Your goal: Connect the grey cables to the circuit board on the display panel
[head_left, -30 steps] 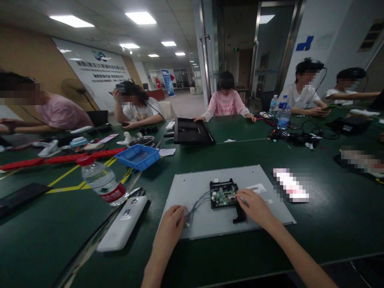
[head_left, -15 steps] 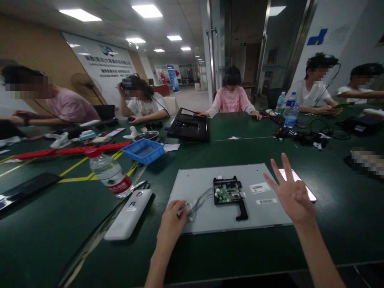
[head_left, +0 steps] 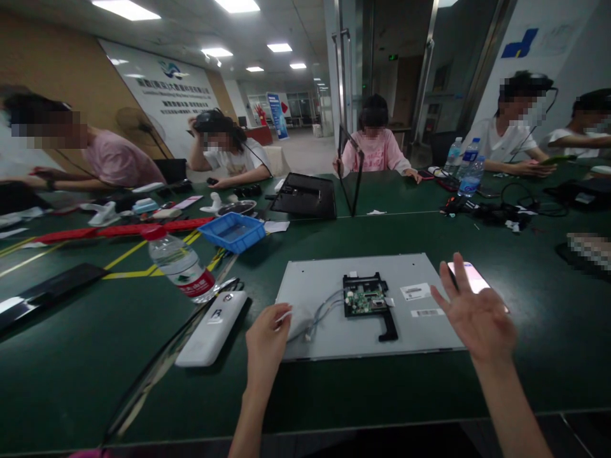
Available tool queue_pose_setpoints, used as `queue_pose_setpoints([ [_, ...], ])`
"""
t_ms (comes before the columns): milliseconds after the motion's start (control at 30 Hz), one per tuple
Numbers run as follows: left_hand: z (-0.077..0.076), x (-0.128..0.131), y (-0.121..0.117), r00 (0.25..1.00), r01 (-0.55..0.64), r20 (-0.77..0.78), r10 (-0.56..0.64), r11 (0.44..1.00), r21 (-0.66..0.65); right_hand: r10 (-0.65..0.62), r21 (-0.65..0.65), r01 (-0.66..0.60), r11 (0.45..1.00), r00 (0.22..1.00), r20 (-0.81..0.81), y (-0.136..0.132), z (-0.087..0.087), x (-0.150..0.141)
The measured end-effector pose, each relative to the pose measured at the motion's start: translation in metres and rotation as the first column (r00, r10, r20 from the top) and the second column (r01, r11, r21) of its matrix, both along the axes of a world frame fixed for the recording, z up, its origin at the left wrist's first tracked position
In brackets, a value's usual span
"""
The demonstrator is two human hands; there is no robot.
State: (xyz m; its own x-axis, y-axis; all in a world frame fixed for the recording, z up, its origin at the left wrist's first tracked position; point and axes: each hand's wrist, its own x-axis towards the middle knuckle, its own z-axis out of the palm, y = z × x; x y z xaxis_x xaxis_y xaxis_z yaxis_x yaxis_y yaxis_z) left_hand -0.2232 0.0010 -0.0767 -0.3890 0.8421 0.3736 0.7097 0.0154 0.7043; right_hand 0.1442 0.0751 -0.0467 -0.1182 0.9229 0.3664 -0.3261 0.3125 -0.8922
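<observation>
My left hand [head_left: 268, 337] is closed, thumb against fingers, on a piece of clear plastic film [head_left: 300, 318] at the left edge of a grey metal panel [head_left: 329, 340]. Blue-grey wires [head_left: 324, 310] run from near that film to a green circuit board [head_left: 365, 300], which sits in a black bracket [head_left: 388, 327] on the panel. My right hand [head_left: 484, 327] is raised over the panel's right end, palm showing, some fingers stretched out and others bent, holding nothing. Behind it lies a phone with a lit screen [head_left: 472, 278].
To the left are a white power bank [head_left: 212, 334], a tilted water bottle [head_left: 184, 264] and a blue tray [head_left: 233, 234]. Across the table, a person [head_left: 375, 149] holds up a thin black frame [head_left: 353, 181] beside a black monitor casing [head_left: 305, 196]. Other people sit around.
My left hand has drawn the plastic film leftward, away from the wires. My right hand's fingers have bent somewhat. The person opposite has lifted the black frame upright off the casing.
</observation>
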Motion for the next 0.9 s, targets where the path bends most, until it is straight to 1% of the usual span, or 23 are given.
queue_pose_setpoints([
  [67,0.011,0.005,0.001,0.998,-0.024,0.063,0.021,0.999,0.049,0.046,-0.118,-0.034,0.992,0.993,0.105,0.005,-0.015,-0.008],
  [133,0.020,0.011,0.004,0.988,-0.005,0.156,-0.005,0.998,0.067,0.144,-0.155,-0.113,0.981,0.968,0.207,0.010,-0.024,-0.020],
  [233,0.031,0.018,0.008,0.951,0.062,0.299,-0.072,0.997,0.044,0.249,-0.095,-0.230,0.969,0.905,0.345,0.013,-0.026,-0.042],
  [333,0.036,0.024,0.011,0.904,0.202,0.389,-0.175,0.979,-0.029,0.262,-0.051,-0.266,0.963,0.864,0.431,0.009,-0.020,-0.064],
  [400,0.036,0.028,0.012,0.883,0.312,0.393,-0.256,0.946,-0.085,0.259,-0.026,-0.285,0.958,0.826,0.501,0.003,-0.016,-0.078],
  [467,0.033,0.032,0.013,0.882,0.381,0.352,-0.315,0.914,-0.138,0.263,0.005,-0.328,0.945,0.766,0.587,-0.004,-0.013,-0.092],
  [533,0.027,0.035,0.015,0.891,0.407,0.292,-0.347,0.896,-0.178,0.270,0.012,-0.367,0.930,0.706,0.655,-0.010,-0.012,-0.106],
  [600,0.022,0.037,0.017,0.897,0.412,0.258,-0.359,0.890,-0.195,0.264,0.006,-0.374,0.928,0.666,0.697,-0.012,-0.014,-0.117],
  [667,0.019,0.036,0.019,0.897,0.409,0.268,-0.352,0.891,-0.199,0.248,0.005,-0.358,0.934,0.658,0.711,-0.012,-0.016,-0.126],
  [800,0.019,0.034,0.022,0.895,0.355,0.343,-0.284,0.921,-0.162,0.227,0.015,-0.324,0.946,0.694,0.683,-0.009,-0.021,-0.135],
  [900,0.019,0.034,0.022,0.894,0.316,0.385,-0.230,0.932,-0.177,0.221,0.004,-0.301,0.954,0.708,0.671,-0.009,-0.025,-0.140],
])
